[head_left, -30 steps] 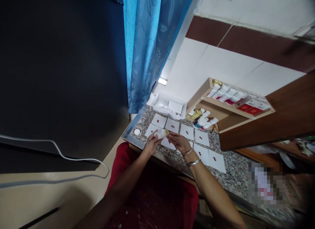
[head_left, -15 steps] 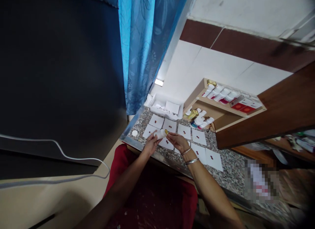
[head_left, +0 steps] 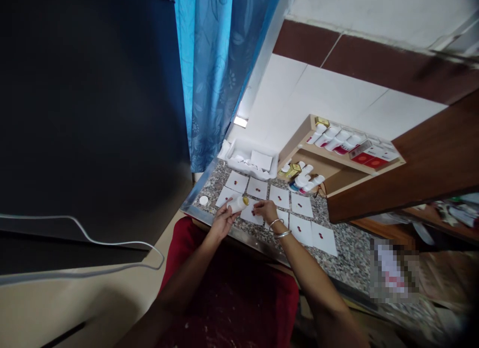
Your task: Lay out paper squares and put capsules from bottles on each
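My left hand (head_left: 223, 219) is wrapped round a white pill bottle (head_left: 235, 205), tilted with its uncapped, yellowish mouth to the right. My right hand (head_left: 266, 211) has its fingertips pinched together just over a white paper square (head_left: 247, 216); anything between them is too small to make out. By those fingertips, small dark red pills (head_left: 253, 213) lie on that square. Several more paper squares (head_left: 324, 246) are laid out in two rows, with small reddish pills on those I can see fully. A round white cap (head_left: 203, 200) rests left of the bottle.
Behind the papers stands a white plastic tray (head_left: 275, 174) with paper pieces inside. A wooden shelf (head_left: 337, 161) holds several white bottles and boxes. The speckled stone counter (head_left: 352, 263) has a metal front edge. A blue curtain (head_left: 213, 88) hangs at the back left.
My right hand has moved from the bottle's mouth down to the paper square beside it. My left hand, with the bottle, has shifted slightly left.
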Demonstrator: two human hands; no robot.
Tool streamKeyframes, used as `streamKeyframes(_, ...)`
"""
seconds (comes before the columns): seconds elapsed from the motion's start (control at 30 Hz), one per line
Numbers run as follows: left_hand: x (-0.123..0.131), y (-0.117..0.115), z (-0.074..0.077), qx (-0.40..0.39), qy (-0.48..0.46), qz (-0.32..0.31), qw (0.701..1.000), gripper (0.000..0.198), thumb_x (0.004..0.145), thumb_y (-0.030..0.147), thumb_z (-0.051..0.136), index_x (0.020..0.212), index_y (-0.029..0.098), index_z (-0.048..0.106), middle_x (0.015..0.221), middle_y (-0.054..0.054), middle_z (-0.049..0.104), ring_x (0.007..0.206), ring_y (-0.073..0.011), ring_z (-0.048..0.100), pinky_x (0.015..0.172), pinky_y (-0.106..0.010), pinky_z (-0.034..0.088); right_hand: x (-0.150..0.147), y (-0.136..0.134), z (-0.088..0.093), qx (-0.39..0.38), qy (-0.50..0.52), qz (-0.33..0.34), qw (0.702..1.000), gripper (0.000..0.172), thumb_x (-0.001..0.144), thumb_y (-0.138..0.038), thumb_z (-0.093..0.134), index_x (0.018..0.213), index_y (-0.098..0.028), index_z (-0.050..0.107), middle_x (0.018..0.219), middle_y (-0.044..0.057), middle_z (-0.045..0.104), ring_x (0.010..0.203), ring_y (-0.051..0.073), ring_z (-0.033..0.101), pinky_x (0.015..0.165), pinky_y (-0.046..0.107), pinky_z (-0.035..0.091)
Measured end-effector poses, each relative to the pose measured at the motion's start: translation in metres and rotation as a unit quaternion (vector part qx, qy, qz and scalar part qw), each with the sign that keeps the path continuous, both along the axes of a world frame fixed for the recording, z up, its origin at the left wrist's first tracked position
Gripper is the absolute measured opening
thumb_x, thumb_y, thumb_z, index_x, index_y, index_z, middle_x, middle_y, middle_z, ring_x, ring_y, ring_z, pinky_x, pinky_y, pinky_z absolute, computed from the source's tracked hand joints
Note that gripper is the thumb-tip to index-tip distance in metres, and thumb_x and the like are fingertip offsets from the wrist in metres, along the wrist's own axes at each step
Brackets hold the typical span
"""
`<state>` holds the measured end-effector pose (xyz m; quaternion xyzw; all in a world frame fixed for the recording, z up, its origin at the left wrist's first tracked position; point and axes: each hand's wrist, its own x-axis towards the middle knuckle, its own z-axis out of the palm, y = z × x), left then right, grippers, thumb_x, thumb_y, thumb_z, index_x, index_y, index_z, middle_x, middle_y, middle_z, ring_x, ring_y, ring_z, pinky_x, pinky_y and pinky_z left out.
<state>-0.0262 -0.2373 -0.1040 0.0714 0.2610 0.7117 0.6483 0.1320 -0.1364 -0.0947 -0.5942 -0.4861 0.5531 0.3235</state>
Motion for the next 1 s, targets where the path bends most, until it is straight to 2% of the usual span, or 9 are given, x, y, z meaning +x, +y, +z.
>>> streamKeyframes(0.2, -0.003, -0.001, 0.001, 0.001, 0.001, 0.004, 1.000, 0.045, 0.070, 0.023, 0.069, 0.112, 0.016, 0.057, 0.115, -0.010, 0.061, 0.109, -0.0257, 0.054, 0.097, -0.043, 0.040, 0.000, 0.003, 0.003, -0.027, -0.040, 0.004, 0.999, 0.021, 0.039, -0.009, 0.077, 0.051, -0.016, 0.062, 0.041, -0.002, 0.059, 0.039, 0.011, 0.056, 0.042, 0.020, 0.050)
streamKeyframes(0.33, -0.003, -0.002, 0.001, -0.007, 0.000, 0.007, 1.000, 0.047, 0.070, 0.022, 0.069, 0.114, 0.014, 0.055, 0.118, -0.012, 0.059, 0.110, -0.0263, 0.054, 0.098, -0.043, 0.039, 0.009, 0.006, 0.007, -0.034, 0.006, -0.024, 0.999, 0.022, 0.042, -0.012, 0.080, 0.055, -0.016, 0.062, 0.046, -0.001, 0.061, 0.043, 0.013, 0.059, 0.047, 0.023, 0.054)
streamKeyframes(0.43, -0.003, -0.002, 0.000, -0.009, -0.001, 0.006, 1.000, 0.049, 0.071, 0.021, 0.068, 0.117, 0.013, 0.053, 0.120, -0.014, 0.057, 0.111, -0.0268, 0.053, 0.098, -0.044, 0.039, 0.026, 0.009, 0.011, -0.030, 0.047, -0.041, 0.998, 0.021, 0.045, -0.012, 0.080, 0.059, -0.013, 0.064, 0.049, 0.001, 0.063, 0.046, 0.013, 0.061, 0.046, 0.020, 0.053)
streamKeyframes(0.57, -0.001, -0.005, 0.000, 0.008, -0.001, -0.005, 1.000, 0.050, 0.073, 0.022, 0.066, 0.120, 0.016, 0.051, 0.120, -0.012, 0.058, 0.113, -0.0254, 0.052, 0.099, -0.042, 0.039, 0.061, 0.009, 0.013, -0.022, 0.050, -0.061, 0.997, 0.024, 0.041, -0.013, 0.082, 0.058, -0.011, 0.065, 0.047, 0.002, 0.063, 0.044, 0.013, 0.060, 0.042, 0.019, 0.052)
streamKeyframes(0.67, 0.003, -0.006, 0.001, 0.017, -0.005, -0.016, 1.000, 0.050, 0.073, 0.021, 0.066, 0.121, 0.017, 0.051, 0.120, -0.012, 0.058, 0.114, -0.0253, 0.051, 0.099, -0.042, 0.038, 0.085, 0.004, 0.007, -0.019, 0.011, -0.063, 0.998, 0.025, 0.038, -0.016, 0.083, 0.055, -0.011, 0.065, 0.045, 0.002, 0.062, 0.043, 0.014, 0.060, 0.042, 0.021, 0.053)
streamKeyframes(0.77, 0.008, -0.006, 0.001, 0.016, -0.008, -0.024, 1.000, 0.049, 0.073, 0.021, 0.066, 0.120, 0.016, 0.051, 0.120, -0.012, 0.058, 0.113, -0.0250, 0.052, 0.099, -0.042, 0.037, 0.098, -0.002, -0.003, -0.002, -0.075, -0.032, 0.997, 0.020, 0.044, -0.018, 0.080, 0.058, -0.011, 0.067, 0.045, 0.001, 0.062, 0.042, 0.013, 0.058, 0.043, 0.022, 0.052)
streamKeyframes(0.87, 0.012, -0.006, 0.001, 0.012, -0.011, -0.032, 0.999, 0.046, 0.074, 0.020, 0.066, 0.118, 0.016, 0.053, 0.119, -0.012, 0.059, 0.111, -0.0236, 0.054, 0.100, -0.041, 0.038, 0.099, -0.005, -0.010, 0.027, -0.157, 0.012, 0.987, 0.012, 0.054, -0.016, 0.073, 0.063, -0.010, 0.068, 0.042, 0.000, 0.060, 0.038, 0.011, 0.055, 0.041, 0.020, 0.048)
streamKeyframes(1.0, 0.014, -0.006, 0.001, 0.012, -0.012, -0.033, 0.999, 0.044, 0.074, 0.019, 0.065, 0.116, 0.016, 0.055, 0.118, -0.011, 0.060, 0.111, -0.0232, 0.053, 0.100, -0.041, 0.037, 0.094, -0.003, -0.012, 0.040, -0.188, 0.027, 0.981, 0.003, 0.058, -0.011, 0.069, 0.061, -0.009, 0.069, 0.037, -0.001, 0.056, 0.034, 0.008, 0.049, 0.037, 0.017, 0.041)
